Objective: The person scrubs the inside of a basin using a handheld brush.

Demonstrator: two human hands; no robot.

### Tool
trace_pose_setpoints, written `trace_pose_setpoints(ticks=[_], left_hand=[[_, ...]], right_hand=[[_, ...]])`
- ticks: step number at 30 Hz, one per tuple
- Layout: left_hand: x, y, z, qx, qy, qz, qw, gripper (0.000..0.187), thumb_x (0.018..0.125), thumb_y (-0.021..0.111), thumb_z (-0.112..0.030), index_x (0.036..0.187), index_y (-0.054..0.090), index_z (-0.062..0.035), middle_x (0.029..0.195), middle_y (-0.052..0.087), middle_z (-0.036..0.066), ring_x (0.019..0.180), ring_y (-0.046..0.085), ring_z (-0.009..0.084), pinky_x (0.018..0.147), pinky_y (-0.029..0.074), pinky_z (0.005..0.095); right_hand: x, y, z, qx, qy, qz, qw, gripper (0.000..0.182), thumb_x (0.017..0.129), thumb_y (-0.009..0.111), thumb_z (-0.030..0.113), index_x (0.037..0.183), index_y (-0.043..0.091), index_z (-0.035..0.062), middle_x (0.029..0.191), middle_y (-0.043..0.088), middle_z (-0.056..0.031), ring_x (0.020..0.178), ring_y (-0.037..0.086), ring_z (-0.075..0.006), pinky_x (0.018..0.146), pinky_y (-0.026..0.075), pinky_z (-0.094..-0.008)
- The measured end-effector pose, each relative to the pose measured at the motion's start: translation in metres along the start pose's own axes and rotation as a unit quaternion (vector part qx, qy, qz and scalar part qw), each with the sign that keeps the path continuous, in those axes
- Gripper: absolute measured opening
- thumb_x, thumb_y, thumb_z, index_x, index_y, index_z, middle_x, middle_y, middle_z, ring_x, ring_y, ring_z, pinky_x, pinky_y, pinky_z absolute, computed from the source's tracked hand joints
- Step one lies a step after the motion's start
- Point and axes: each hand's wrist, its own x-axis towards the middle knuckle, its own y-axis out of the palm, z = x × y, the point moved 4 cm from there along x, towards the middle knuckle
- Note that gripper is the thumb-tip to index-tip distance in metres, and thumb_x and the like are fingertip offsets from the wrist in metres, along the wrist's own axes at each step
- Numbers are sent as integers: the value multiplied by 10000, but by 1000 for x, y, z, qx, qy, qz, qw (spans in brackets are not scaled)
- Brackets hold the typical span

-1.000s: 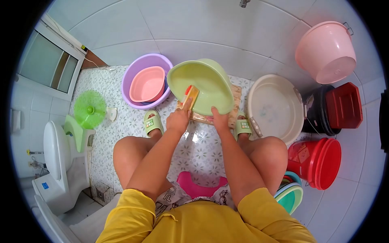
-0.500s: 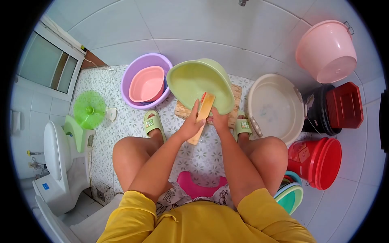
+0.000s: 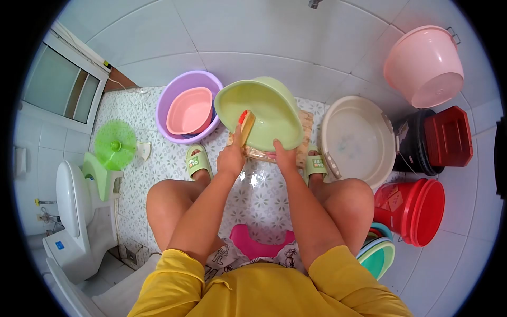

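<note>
A light green basin [image 3: 269, 116] is tilted toward me on a wooden board [image 3: 305, 138] on the floor. My right hand [image 3: 285, 155] grips its near rim, the thumb over the inside and the fingers beneath. In my left hand [image 3: 232, 156] is a scrubbing brush [image 3: 247, 126] with a yellowish wooden back and red bristles. Its head lies against the left part of the basin's inside, bristles turned to the left. My left fingers are closed around the brush.
Left of the basin, a pink basin [image 3: 189, 111] sits inside a purple basin [image 3: 165, 100]. A large beige basin [image 3: 359, 140] with cloudy water stands to the right, beside red buckets [image 3: 409, 211] and a hanging pink bucket [image 3: 425, 66]. A toilet [image 3: 68, 198] is at far left.
My left hand has moved left with the brush, from the basin's near middle to its left inner side. My right hand stays on the rim.
</note>
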Motion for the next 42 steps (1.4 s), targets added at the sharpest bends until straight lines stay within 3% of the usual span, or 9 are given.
trace_pose_setpoints(ticks=[5,12,15,17,20,31,34,36,42], left_hand=[[0,27,7,-108,47,48,992,739,853,494,-99,1434,78,-290,900,638,201,793,635,331,726,482,453],[-17,52,-2,-509,21,229,829,714,864,462,-15,1432,148,-314,871,567,160,620,575,179,598,495,326],[-8,52,16,-439,58,189,877,751,854,469,-22,1429,108,-344,939,592,181,726,623,250,670,503,395],[2,33,30,-50,34,58,996,791,844,470,-31,1421,53,-376,979,606,195,817,631,315,719,493,450],[3,14,33,72,8,-32,997,820,835,466,-35,1412,5,-389,960,621,195,838,625,332,727,486,465],[-19,56,8,-468,58,183,862,666,888,445,-76,1424,164,-353,728,551,79,552,523,146,515,488,278],[-8,48,20,-343,49,153,926,738,860,452,-50,1428,100,-365,803,591,120,621,592,200,549,511,333],[0,27,24,34,57,7,998,835,816,474,-25,1426,14,-362,868,622,166,728,639,277,620,518,401],[-8,5,11,86,-9,-41,995,858,803,487,-21,1425,-8,-342,897,628,206,800,633,337,709,492,449]], right_hand=[[2,-3,-6,0,-15,4,1000,349,851,530,145,1136,457,-44,962,578,-153,651,641,-209,508,540,-256],[1,-2,-3,4,-41,2,999,347,854,525,141,1147,456,-31,1015,559,-147,674,643,-213,500,543,-263],[-1,-2,-1,11,-18,-6,1000,354,851,523,132,1153,445,-37,1022,555,-156,676,644,-225,516,556,-273],[-2,0,2,6,-3,4,1000,362,848,523,125,1156,436,-45,1018,556,-164,678,645,-235,530,565,-282],[-2,1,2,-8,8,18,1000,360,849,523,124,1152,436,-49,1011,558,-168,674,643,-235,528,566,-283],[0,-2,-2,-2,-12,-4,1000,355,852,533,147,1145,456,-37,996,564,-144,683,639,-225,532,554,-272],[0,-2,-1,4,-2,-1,1000,358,849,537,151,1143,457,-38,989,568,-147,669,641,-227,531,552,-272],[-1,-1,-1,0,7,1,1000,359,848,540,151,1141,457,-39,986,571,-149,664,642,-229,532,553,-273],[0,-1,1,-16,0,11,1000,365,848,538,149,1146,451,-42,980,578,-158,668,648,-238,533,554,-278]])
